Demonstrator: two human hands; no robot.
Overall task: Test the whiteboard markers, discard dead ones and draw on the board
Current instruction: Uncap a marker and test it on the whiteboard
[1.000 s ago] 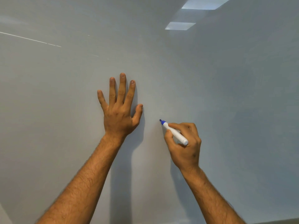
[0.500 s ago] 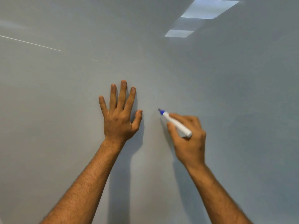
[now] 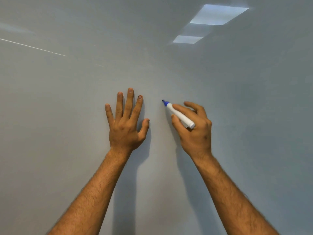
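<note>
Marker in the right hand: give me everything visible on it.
The marker has a white, smooth, plastic-looking barrel with a blue collar and dark tip at its upper-left end; no cap is on the tip. It lies slanted, tip up-left toward the whiteboard, rounded rear end down-right. The right hand grips its barrel between fingers and thumb. Whether the tip touches the board cannot be told; no ink mark shows beside it.

white marker (image 3: 179,115) with blue tip, pale grey whiteboard (image 3: 67,116)
</note>
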